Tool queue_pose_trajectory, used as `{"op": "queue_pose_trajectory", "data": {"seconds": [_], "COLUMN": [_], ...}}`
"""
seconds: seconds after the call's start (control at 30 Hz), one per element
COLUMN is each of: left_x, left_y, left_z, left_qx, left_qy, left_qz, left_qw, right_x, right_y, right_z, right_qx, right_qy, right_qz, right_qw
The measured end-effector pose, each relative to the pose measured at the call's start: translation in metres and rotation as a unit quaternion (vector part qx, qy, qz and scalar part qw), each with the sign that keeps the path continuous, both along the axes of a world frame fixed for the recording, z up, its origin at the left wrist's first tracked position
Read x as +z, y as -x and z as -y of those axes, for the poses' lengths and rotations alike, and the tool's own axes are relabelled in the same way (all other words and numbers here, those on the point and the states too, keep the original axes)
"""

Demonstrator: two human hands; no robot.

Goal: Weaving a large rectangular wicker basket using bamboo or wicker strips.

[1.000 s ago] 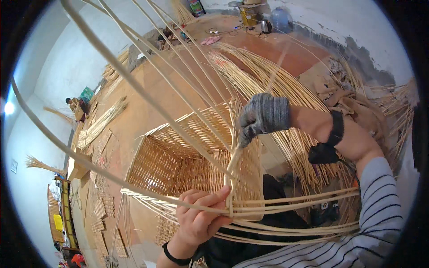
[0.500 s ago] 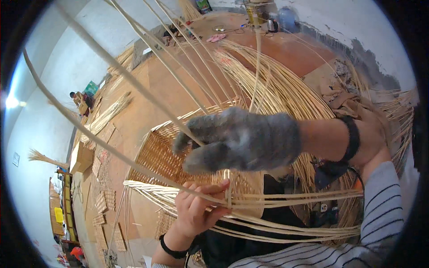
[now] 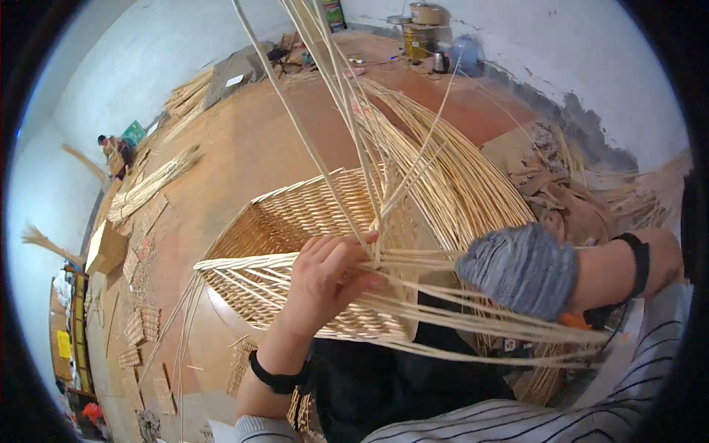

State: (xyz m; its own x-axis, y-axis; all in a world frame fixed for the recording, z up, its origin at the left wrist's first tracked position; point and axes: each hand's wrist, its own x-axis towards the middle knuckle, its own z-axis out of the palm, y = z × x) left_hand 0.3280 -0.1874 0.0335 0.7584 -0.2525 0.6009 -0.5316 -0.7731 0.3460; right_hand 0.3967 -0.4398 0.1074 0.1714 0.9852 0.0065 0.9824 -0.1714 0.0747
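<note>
While my bare left hand (image 3: 329, 273) is clamping the rim corner of the wicker basket (image 3: 332, 193) between thumb and fingers at centre frame, my gloved right hand (image 3: 521, 269) is overlapping the trailing canes (image 3: 539, 323) right of centre; its fingers are hiding, so I cannot tell whether they are gripping. The glove is no longer covering the basket's opening, and two long canes are no longer slanting across the upper left, so this corner seems to be sending more canes rightward. Beyond, upright canes (image 3: 295, 118) are rising top centre, and a cane bundle (image 3: 473, 177) is lying behind.
</note>
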Motion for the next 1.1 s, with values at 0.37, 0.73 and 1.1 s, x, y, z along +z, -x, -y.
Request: {"op": "queue_pose_trajectory", "data": {"seconds": [0.37,0.73,1.1], "left_x": [-0.009,-0.016,-0.003], "left_y": [-0.005,0.008,0.053], "left_z": [0.004,-0.005,0.002], "left_qx": [0.036,0.066,-0.053], "left_qy": [0.038,0.029,0.047], "left_qz": [0.04,-0.015,0.006], "left_qw": [0.998,0.997,0.998], "right_x": [-0.031,0.063,0.023], "right_y": [0.006,-0.064,-0.06], "right_z": [0.006,-0.085,-0.079], "right_qx": [-0.124,0.427,0.05], "right_qy": [-0.117,-0.02,0.002], "right_qz": [0.091,0.295,-0.269], "right_qw": [0.981,0.855,0.962]}}
